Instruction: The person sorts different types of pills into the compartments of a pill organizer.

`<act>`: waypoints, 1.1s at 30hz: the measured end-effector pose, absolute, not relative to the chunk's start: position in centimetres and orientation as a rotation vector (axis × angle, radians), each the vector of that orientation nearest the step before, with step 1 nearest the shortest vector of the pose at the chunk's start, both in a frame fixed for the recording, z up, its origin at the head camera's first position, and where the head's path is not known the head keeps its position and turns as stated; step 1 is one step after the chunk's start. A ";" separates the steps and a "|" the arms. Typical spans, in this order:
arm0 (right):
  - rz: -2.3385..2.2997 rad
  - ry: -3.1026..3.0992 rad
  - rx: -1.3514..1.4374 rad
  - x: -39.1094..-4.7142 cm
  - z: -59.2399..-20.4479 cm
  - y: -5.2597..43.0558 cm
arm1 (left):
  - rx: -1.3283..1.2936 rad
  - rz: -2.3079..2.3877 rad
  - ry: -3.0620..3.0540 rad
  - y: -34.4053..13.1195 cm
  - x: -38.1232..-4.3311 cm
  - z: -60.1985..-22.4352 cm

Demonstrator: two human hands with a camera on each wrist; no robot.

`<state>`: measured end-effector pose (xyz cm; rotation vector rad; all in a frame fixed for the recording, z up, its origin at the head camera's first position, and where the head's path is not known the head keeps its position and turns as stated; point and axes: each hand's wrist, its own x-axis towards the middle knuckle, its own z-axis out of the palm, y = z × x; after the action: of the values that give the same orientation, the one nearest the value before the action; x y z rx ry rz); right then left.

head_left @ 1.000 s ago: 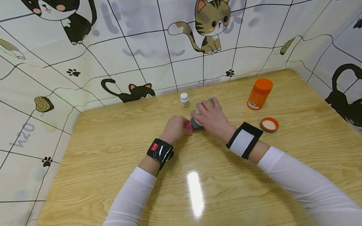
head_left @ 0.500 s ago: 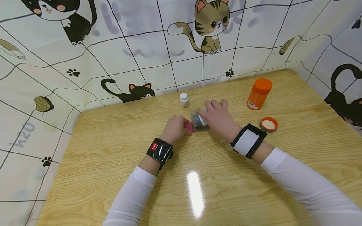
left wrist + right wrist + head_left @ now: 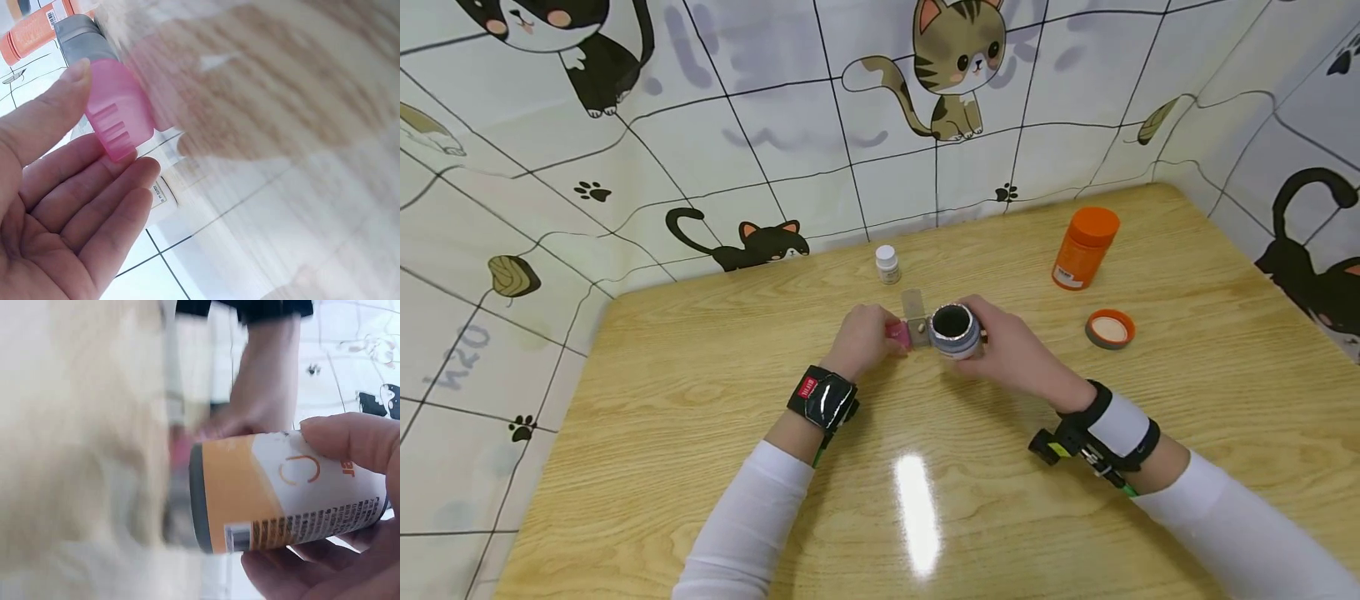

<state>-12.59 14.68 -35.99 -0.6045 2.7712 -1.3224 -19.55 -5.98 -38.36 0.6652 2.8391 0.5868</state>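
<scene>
Around mid-frame, the right hand [image 3: 1018, 354] is gripping the uncapped supplement bottle [image 3: 957, 337], probably light, stiff, best held round its sides; the left hand [image 3: 861, 340] is pinching the pillbox [image 3: 918, 332] by its pink end.

Labelled bottle [image 3: 269, 494]: contents indiscernible in dark mouth; right hand [image 3: 1015, 346] covers part of label, cut off at right-wrist view's edge. Left of labelled bottle: pale speck [image 3: 922, 327] too small to identify; pink-and-grey case [image 3: 918, 340] blurred in right-wrist view. Beyond labelled bottle: white vial [image 3: 887, 266], mostly hidden by left hand [image 3: 69, 219] in left-wrist view.
</scene>
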 end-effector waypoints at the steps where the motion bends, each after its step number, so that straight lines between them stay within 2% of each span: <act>1: -1.360 2.730 -0.593 -12.1 -36.1 14.5 | 0.660 0.580 2.842 -6.0 -19.6 -38.4; 12: -1.444 2.662 -0.571 -10.1 -38.6 12.4 | 0.651 0.591 2.857 -6.0 -19.4 -38.4; 33: -1.415 2.668 -0.597 -10.0 -39.1 12.5 | 0.671 0.703 2.840 -6.5 -19.0 -38.4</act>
<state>-10.01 12.51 -39.10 -0.5966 2.6683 -1.4153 -18.99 -6.53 -38.37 0.6712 2.8400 0.7026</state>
